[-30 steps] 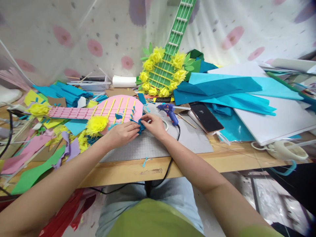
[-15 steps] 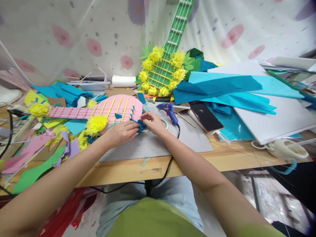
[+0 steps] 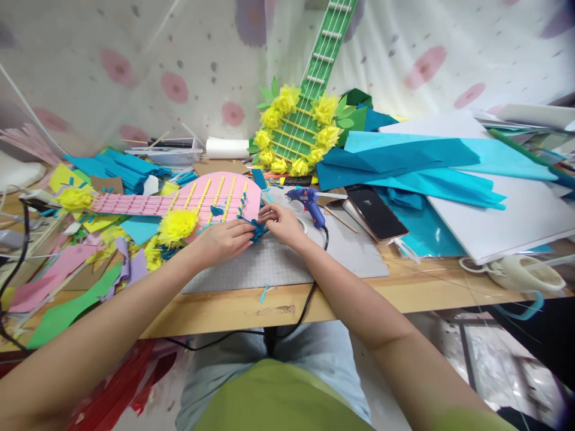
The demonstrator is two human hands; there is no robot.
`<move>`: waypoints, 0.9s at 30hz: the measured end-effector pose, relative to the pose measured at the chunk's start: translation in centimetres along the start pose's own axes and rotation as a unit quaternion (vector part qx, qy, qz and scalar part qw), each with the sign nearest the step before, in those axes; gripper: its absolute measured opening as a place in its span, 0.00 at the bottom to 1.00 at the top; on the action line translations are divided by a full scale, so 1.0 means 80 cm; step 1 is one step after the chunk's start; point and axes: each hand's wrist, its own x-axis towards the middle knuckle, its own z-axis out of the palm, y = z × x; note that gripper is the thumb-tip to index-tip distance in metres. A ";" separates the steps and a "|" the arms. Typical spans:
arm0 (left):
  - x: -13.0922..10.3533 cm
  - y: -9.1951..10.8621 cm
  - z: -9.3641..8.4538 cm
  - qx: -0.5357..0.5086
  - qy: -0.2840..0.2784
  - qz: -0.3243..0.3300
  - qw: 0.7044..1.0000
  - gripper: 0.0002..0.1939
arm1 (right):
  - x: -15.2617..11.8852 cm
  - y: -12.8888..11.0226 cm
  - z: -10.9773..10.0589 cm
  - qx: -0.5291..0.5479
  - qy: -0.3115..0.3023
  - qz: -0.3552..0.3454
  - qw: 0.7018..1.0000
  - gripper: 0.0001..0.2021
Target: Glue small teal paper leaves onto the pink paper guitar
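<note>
A pink paper guitar (image 3: 130, 204) with yellow strips lies on the grey cutting mat (image 3: 287, 263), its neck pointing left. At the lower right edge of its body is a dark blue crumpled paper piece (image 3: 258, 230). My left hand (image 3: 229, 238) rests over the body's lower edge, its fingertips closed on the blue paper. From the other side, my right hand (image 3: 283, 224) pinches the same blue paper with thumb and fingers. A big yellow paper flower (image 3: 178, 226) sits on the guitar, left of my left hand.
Right of my hands lie a blue glue gun (image 3: 309, 205) with a black cable and a phone (image 3: 376, 211). Behind stands a green guitar (image 3: 291, 134) with yellow flowers. Blue paper (image 3: 399, 158) covers the right; scraps (image 3: 72, 317) crowd the left. A cup (image 3: 525, 272) stands near the right edge.
The view has shifted very slightly. Both hands stay at the blue paper, with hardly any visible movement.
</note>
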 end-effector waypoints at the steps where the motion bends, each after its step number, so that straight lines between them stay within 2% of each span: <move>1: 0.000 0.001 -0.001 -0.008 -0.003 -0.006 1.000 0.12 | 0.001 0.002 0.000 0.002 0.003 0.006 1.000 0.18; 6: -0.001 0.001 -0.016 -0.028 0.004 -0.032 0.999 0.13 | 0.003 0.007 -0.001 -0.004 0.019 0.022 1.000 0.17; 8: -0.004 -0.006 -0.028 -0.025 0.013 -0.068 0.997 0.13 | 0.004 0.007 -0.004 -0.004 0.038 0.013 0.999 0.17; 11: -0.010 -0.030 -0.047 -0.013 0.054 -0.201 0.978 0.14 | 0.007 0.004 -0.012 0.004 0.069 0.001 0.998 0.15; 13: -0.015 -0.053 -0.054 0.009 0.069 -0.318 0.946 0.15 | 0.009 0.001 -0.020 0.010 0.085 0.000 0.996 0.15; 16: -0.019 -0.088 -0.053 -0.009 -0.005 -0.419 0.908 0.17 | 0.010 -0.004 -0.036 -0.007 0.089 0.014 0.996 0.13; 19: -0.017 -0.107 -0.044 -0.097 -0.078 -0.432 0.893 0.22 | 0.006 -0.009 -0.061 -0.085 0.038 0.048 0.994 0.10; 23: -0.013 -0.111 -0.035 -0.162 -0.107 -0.474 0.859 0.20 | -0.013 -0.020 -0.107 -0.189 -0.079 0.084 0.975 0.02; 25: -0.014 -0.110 -0.033 -0.170 -0.110 -0.486 0.850 0.16 | -0.023 -0.026 -0.132 -0.225 -0.116 0.115 0.961 0.10; 27: -0.016 -0.112 -0.033 -0.164 -0.100 -0.477 0.857 0.14 | -0.031 -0.029 -0.153 -0.281 -0.116 0.128 0.944 0.17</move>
